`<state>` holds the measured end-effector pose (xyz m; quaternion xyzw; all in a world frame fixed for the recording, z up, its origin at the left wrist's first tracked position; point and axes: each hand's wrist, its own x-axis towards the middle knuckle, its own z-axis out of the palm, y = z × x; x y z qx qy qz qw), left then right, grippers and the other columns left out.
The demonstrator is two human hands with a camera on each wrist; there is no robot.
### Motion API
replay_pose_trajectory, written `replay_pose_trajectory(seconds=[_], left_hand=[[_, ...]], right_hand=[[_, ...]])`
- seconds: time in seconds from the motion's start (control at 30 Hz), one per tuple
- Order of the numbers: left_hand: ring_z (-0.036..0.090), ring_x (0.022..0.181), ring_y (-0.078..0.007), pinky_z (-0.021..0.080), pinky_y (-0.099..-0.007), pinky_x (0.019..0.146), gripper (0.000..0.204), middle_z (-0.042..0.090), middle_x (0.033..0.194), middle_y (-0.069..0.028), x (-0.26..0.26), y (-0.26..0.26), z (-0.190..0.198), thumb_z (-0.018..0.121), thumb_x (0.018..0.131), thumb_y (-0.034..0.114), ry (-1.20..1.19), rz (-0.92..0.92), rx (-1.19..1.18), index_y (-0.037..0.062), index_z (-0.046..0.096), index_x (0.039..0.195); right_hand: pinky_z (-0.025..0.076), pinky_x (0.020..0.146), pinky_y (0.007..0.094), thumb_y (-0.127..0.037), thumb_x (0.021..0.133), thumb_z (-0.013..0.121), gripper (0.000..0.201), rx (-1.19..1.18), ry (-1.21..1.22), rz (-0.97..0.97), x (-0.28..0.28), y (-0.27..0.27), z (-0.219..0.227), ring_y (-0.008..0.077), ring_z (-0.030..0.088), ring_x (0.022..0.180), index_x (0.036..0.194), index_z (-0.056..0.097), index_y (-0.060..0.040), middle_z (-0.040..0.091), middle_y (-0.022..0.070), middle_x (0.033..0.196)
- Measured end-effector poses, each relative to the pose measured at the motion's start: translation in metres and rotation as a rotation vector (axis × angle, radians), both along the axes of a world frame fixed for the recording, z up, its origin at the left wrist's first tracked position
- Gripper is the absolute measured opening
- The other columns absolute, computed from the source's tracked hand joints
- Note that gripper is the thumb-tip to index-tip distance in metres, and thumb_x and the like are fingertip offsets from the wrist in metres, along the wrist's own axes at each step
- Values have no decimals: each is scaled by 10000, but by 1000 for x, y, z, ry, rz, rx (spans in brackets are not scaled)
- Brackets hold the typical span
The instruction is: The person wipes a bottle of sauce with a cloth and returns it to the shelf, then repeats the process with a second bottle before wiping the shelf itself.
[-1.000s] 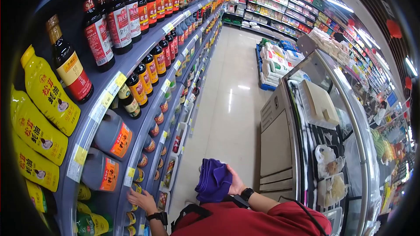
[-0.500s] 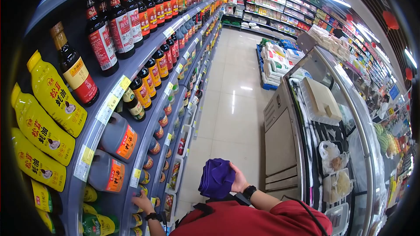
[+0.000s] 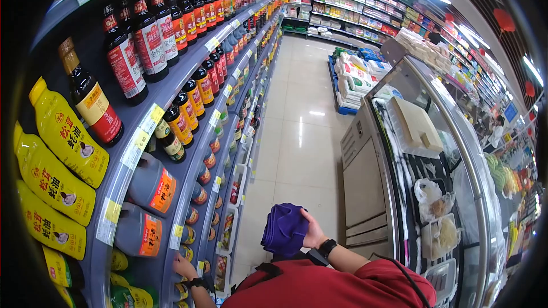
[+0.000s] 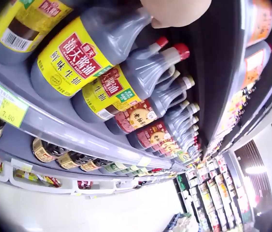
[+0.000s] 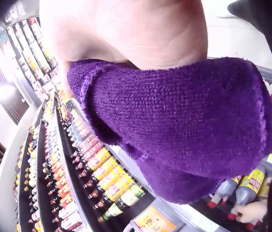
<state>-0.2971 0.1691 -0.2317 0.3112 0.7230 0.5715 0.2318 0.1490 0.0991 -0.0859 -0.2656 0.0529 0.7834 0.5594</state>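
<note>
The purple cloth point(image 3: 285, 230) lay bunched in the right hand point(image 3: 314, 234), gripped along its side; it looked light and soft, best held by a thick fold. Beside the left hand point(image 3: 185, 267) stood a soy sauce bottle point(image 4: 80, 55); whether that hand pinched anything, I couldn't tell.

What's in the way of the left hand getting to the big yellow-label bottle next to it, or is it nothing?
Nothing that I can see. In the left wrist view, the left hand is right at the top of the yellow-label bottle. It hides the cap.
</note>
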Motion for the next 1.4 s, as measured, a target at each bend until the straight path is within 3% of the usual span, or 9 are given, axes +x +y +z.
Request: replay_pose_trajectory(seconds=[0.27,0.5,0.57,0.8,0.9,0.97,1.07,1.17,1.4], left_hand=[[630,671,-340,495,-404,573,325,645,815,-258,15,-23,25,559,885,182,620,92,-80,-133,632,905],[628,679,-349,491,-411,610,307,653,850,-251,11,-18,44,580,879,189,140,1,-157,-105,656,926],[637,689,-343,498,-397,591,325,660,854,-240,-2,-20,31,581,892,224,654,-50,-234,-86,670,928],[632,730,-345,490,-420,637,241,655,832,-208,14,-22,70,606,865,231,804,20,-569,-3,662,864],[630,768,-338,484,-428,627,252,650,857,-176,-33,-5,-23,641,826,233,1086,-371,-610,33,601,973],[629,785,-330,479,-428,613,360,644,877,-154,-97,31,-135,657,807,232,294,-308,-362,51,537,1094],[628,768,-323,477,-415,611,282,648,865,-152,-31,8,-5,624,834,233,1030,-327,-622,40,572,1033],[628,756,-314,478,-405,614,220,650,865,-153,-20,2,8,592,855,210,1116,-258,-621,35,595,988],[634,716,-291,478,-406,582,259,658,813,-129,-30,-3,-5,521,916,272,622,-112,-495,38,630,891]], right_hand=[[328,1049,500,-480,911,481,528,-8,1,-22,-2,-11,-10,324,513,1162,1247,536,-76,557,141,1263],[300,1074,497,-451,938,437,519,-23,13,46,-11,-7,-11,314,485,1206,1296,490,-79,520,139,1309],[304,1072,494,-449,938,437,514,-39,4,60,-13,-6,-11,314,489,1200,1290,495,-78,524,138,1305],[349,1041,484,-440,923,480,491,-9,34,84,-20,-12,-18,311,526,1149,1241,537,-70,565,135,1251],[345,1044,482,-435,923,482,488,-20,52,93,-22,-14,-12,310,523,1152,1241,537,-70,562,135,1256],[343,1045,481,-431,924,482,485,-26,65,98,-23,-14,-9,310,523,1154,1241,537,-69,560,136,1258],[342,1046,484,-428,922,487,483,-14,42,87,-22,-14,-12,311,520,1157,1242,536,-70,557,136,1263],[339,1046,488,-427,920,489,486,-11,54,93,-21,-16,-19,314,518,1161,1252,531,-74,555,137,1267],[340,1045,486,-437,914,493,502,-25,38,86,-21,-20,-14,311,520,1160,1260,526,-75,559,137,1263]])
